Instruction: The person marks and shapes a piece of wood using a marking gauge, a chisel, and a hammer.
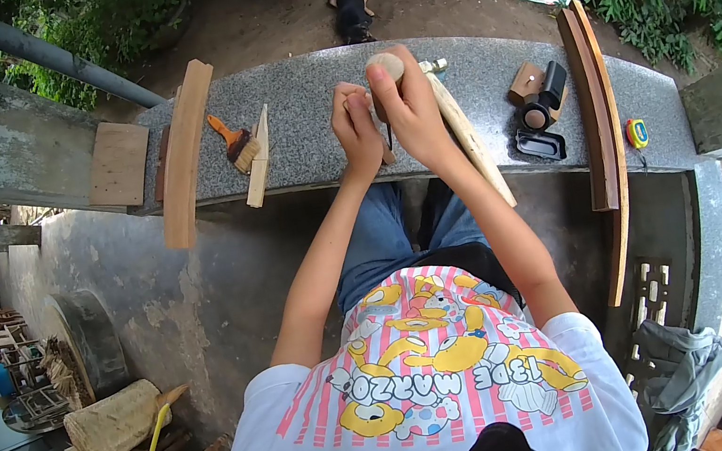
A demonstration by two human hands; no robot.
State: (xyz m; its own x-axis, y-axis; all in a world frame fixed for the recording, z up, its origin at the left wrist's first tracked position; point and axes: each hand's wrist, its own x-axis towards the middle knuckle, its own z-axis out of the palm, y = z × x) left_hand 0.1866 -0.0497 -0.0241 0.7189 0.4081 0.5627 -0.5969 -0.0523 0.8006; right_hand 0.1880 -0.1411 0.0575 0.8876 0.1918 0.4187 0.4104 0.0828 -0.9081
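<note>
My right hand (415,113) is closed round a tool with a round, pale wooden end (385,67) that shows above the fist. My left hand (355,127) is closed right beside it, its thumb bent up; what lies inside its fingers is mostly hidden. Between the hands a thin dark shaft (389,131) points down toward a small piece of wood (388,156) near the bench's front edge. Just right of the right hand lies a hammer with a long pale wooden handle (468,136), which reaches past the edge.
On the granite bench (290,84) lie a paintbrush (235,143), a pale wood strip (259,158) and long boards (189,154) at left. A black device (544,99), a black tray (540,144), curved wood strips (590,111) and a tape measure (637,133) are right. Beyond lies a dog (352,9).
</note>
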